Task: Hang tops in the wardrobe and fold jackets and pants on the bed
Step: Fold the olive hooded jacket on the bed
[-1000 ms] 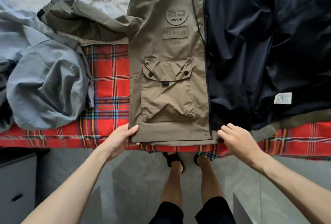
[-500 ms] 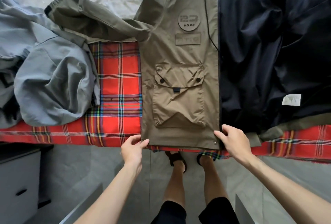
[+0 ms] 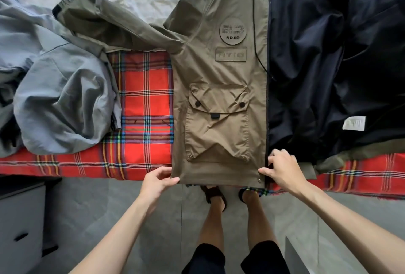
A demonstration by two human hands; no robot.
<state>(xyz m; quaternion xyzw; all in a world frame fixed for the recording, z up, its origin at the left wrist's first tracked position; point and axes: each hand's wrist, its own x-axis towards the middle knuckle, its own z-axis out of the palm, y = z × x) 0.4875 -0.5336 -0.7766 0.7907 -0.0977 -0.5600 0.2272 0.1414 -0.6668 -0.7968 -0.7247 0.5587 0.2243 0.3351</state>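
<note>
The olive jacket (image 3: 219, 72) lies open on the bed (image 3: 144, 89), hem at the near edge; if I tug unevenly, I judge its slick panel could crease or slide off. My left hand (image 3: 156, 182) pinches the hem's outer corner, my right hand (image 3: 285, 171) the zipper-side corner, fingers curled.

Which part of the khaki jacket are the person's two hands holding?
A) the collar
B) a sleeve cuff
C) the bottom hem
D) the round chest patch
C: the left hand and the right hand both pinch the bottom hem of the khaki jacket, below its flap pocket, at the near edge of the plaid blanket.
</note>
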